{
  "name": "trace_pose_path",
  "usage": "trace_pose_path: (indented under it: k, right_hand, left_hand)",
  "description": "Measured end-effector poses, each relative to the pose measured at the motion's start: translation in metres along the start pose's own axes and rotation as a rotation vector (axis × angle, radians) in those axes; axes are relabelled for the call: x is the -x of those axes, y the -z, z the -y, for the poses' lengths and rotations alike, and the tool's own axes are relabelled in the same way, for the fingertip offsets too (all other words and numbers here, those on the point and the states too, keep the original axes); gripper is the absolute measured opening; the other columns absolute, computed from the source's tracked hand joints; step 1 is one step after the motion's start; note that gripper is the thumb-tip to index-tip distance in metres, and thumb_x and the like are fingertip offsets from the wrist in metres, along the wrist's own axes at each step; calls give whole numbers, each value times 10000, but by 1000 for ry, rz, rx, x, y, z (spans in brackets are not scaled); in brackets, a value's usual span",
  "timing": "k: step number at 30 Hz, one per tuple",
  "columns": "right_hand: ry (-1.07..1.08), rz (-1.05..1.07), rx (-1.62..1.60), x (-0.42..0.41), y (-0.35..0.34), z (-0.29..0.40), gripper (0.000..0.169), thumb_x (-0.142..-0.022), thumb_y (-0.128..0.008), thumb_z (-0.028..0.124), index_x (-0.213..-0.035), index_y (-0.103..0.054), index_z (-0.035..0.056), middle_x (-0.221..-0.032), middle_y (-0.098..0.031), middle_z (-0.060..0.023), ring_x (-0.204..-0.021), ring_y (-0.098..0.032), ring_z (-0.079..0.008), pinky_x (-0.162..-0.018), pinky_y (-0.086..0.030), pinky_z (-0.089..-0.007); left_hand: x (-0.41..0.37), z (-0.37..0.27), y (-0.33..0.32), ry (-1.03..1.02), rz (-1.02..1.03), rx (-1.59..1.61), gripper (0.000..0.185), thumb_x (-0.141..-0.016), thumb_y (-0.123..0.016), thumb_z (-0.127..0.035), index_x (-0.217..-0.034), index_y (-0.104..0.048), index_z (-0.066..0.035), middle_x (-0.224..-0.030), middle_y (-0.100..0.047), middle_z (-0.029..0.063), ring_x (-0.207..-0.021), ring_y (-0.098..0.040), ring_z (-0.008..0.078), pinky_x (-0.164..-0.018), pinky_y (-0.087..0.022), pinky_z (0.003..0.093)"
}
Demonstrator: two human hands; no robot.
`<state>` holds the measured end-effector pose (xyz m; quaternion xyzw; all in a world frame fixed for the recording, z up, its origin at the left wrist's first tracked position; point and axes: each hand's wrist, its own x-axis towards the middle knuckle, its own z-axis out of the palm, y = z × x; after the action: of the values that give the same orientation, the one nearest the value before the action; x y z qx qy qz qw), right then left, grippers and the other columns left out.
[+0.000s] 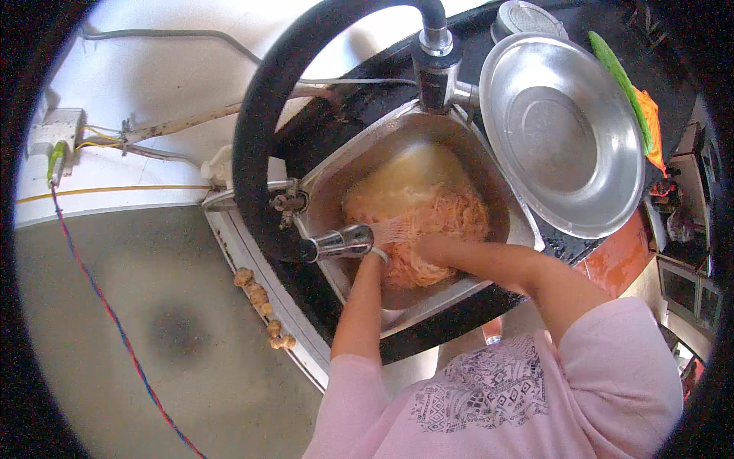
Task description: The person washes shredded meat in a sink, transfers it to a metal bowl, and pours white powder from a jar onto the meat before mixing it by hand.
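A metal sink (330,198) lies before me, holding cloudy yellowish water and an orange-pink stringy mass (453,212), too blurred to name surely. My right hand (433,251) is pushed into this mass, its fingers hidden. My left hand (379,257), with a pale bangle at the wrist, reaches in under the chrome spray head (344,242); most of it is covered. A fan of water sprays from the head to the right, onto the mass. Whether either hand grips anything is not visible.
The black flexible tap hose (258,115) arches over the sink's left side. A large steel basin (565,137) leans at the right, by a long green vegetable (622,86) and an orange cloth or bag (652,129). Knobbly root pieces (255,290) lie on the left ledge.
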<state>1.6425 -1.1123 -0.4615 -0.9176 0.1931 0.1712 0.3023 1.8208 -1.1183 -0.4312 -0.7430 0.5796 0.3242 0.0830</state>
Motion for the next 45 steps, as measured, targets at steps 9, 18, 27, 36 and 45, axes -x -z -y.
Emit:
trace_pose_path:
  k: [9,18,27,36,45]
  right_hand:
    - [-256,166,-325,-32,-14,29,372,-813,-537,375,-1113,-598,162,-1083,-619,-123,-974,-585,-314,-868,-418,-427]
    - [-140,12,-645,49,82,-64,530,-748,-628,430,-1170,-565,116,-1155,-583,-81,-1019,-535,-277,-902,-404,-392]
    - [-294,256,-295,30,83,-17,639,-667,-712,331,-1216,-496,84,-1091,-587,-172,-1108,-472,-324,-885,-411,-438]
    - [-16,-520,-83,11,26,-17,475,-676,-642,140,-1123,-503,57,-931,-618,-204,-907,-586,-343,-748,-479,-413]
    - [124,-776,-253,-5,92,27,198,-761,-577,146,-907,-621,21,-858,-639,-193,-770,-621,-300,-676,-501,-410]
  left_hand:
    - [25,-29,8,-67,238,-28,346,-696,-636,-137,-1017,-594,-16,-1011,-605,208,-910,-595,325,-770,-477,391]
    - [112,-67,23,-358,194,-251,379,-709,-642,-150,-1075,-595,-62,-1041,-593,219,-994,-558,373,-874,-446,419]
    - [94,-75,0,-268,410,-147,390,-840,-477,-286,-1120,-589,-38,-1163,-559,201,-1068,-542,343,-950,-401,395]
    - [62,-30,-64,-445,434,-363,369,-834,-469,-247,-1094,-613,-28,-1139,-588,173,-1091,-551,288,-899,-445,381]
    - [115,-40,-5,-284,94,263,273,-804,-530,-180,-1011,-642,-43,-1023,-627,170,-926,-607,258,-827,-470,366]
